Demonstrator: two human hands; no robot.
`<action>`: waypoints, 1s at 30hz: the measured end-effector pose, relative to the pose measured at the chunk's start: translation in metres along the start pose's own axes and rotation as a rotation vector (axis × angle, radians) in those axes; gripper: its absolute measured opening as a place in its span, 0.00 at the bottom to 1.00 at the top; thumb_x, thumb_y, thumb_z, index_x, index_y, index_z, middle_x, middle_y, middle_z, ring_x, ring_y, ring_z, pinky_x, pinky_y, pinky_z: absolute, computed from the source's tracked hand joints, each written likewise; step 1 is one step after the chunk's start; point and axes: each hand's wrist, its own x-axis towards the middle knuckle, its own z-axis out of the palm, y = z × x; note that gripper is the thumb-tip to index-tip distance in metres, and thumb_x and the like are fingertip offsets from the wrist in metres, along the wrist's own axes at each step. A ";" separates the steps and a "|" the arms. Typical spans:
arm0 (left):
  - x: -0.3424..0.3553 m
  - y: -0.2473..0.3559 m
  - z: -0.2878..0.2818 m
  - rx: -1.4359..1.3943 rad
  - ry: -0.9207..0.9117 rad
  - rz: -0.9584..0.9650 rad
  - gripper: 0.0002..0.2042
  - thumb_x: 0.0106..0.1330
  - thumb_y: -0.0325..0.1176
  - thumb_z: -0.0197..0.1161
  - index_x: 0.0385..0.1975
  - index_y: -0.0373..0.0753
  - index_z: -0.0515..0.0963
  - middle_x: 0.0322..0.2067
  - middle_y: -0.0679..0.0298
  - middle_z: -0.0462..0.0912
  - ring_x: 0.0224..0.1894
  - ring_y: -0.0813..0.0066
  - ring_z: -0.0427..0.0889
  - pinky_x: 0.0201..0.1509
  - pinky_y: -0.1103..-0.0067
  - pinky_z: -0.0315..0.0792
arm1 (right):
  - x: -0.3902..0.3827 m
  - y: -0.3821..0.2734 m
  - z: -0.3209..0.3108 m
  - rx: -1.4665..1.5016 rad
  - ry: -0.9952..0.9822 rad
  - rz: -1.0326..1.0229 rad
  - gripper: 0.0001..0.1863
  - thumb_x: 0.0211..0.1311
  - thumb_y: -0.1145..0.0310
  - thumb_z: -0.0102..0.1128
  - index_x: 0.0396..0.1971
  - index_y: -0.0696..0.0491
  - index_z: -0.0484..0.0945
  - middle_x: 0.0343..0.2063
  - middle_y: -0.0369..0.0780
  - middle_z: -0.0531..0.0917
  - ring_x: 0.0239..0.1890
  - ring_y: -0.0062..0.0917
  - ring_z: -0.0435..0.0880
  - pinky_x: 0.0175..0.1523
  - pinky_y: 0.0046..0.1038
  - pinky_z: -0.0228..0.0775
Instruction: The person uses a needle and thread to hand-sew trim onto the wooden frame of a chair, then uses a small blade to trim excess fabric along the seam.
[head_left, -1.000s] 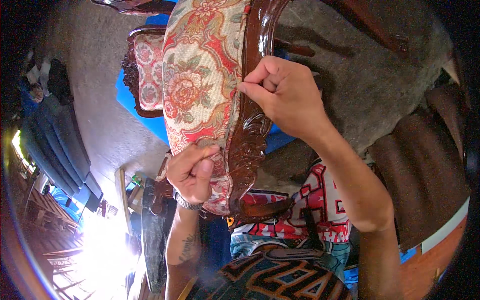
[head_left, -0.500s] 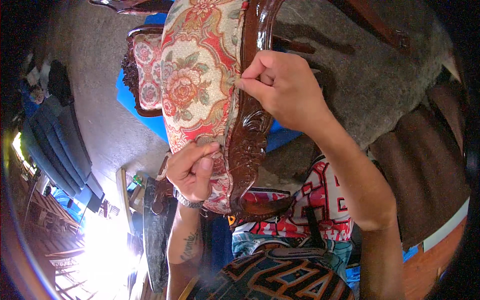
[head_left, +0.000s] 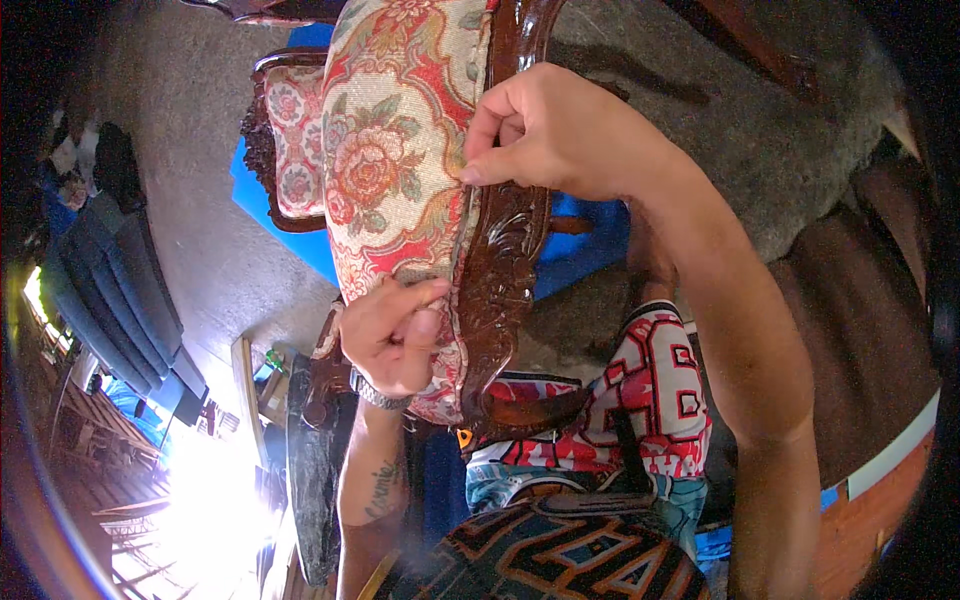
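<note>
A padded seat (head_left: 365, 165) in cream fabric with red and green flowers sits in a glossy, carved dark wood frame (head_left: 500, 260). A narrow edging trim (head_left: 460, 265) runs along the seam between fabric and wood. At the upper part of that seam, my right hand (head_left: 535, 130) pinches the trim between thumb and forefinger. Lower down, my left hand (head_left: 395, 335) rests on the fabric beside the edge, with fingers curled and thumb and forefinger close together. What lies between those left fingertips is too small to make out. A metal watch (head_left: 378, 392) circles my left wrist.
Behind the seat lies another carved piece with a matching floral pad (head_left: 295, 150), over a blue sheet (head_left: 250, 205). Dark ribbed panels (head_left: 115, 290) stand at the left. Brown fabric (head_left: 850, 320) spreads at the right. Another person's patterned shorts (head_left: 655, 385) show close by.
My right hand has shifted slightly left and its forearm has swung upward, fingertips still at the seam. My left hand has moved slightly right, nearer the trim.
</note>
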 end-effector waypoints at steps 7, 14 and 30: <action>-0.002 0.009 0.010 0.338 -0.273 0.151 0.08 0.50 0.28 0.66 0.31 0.38 0.81 0.12 0.64 0.66 0.13 0.67 0.66 0.19 0.73 0.58 | 0.003 -0.006 -0.005 -0.031 0.010 0.071 0.12 0.48 0.64 0.69 0.22 0.57 0.79 0.14 0.32 0.76 0.17 0.13 0.72 0.23 0.18 0.61; -0.001 0.006 0.012 0.323 -0.265 0.209 0.10 0.49 0.28 0.69 0.33 0.38 0.82 0.12 0.68 0.66 0.12 0.74 0.64 0.17 0.76 0.55 | 0.007 -0.013 -0.011 -0.048 -0.073 0.148 0.12 0.47 0.64 0.69 0.23 0.57 0.80 0.15 0.33 0.77 0.19 0.15 0.72 0.24 0.21 0.62; 0.001 0.010 0.015 0.356 -0.276 0.165 0.11 0.48 0.30 0.67 0.34 0.38 0.81 0.12 0.64 0.65 0.13 0.67 0.65 0.19 0.73 0.58 | 0.001 -0.012 -0.010 0.001 -0.075 0.161 0.14 0.50 0.61 0.68 0.25 0.57 0.80 0.15 0.31 0.75 0.17 0.13 0.68 0.22 0.19 0.57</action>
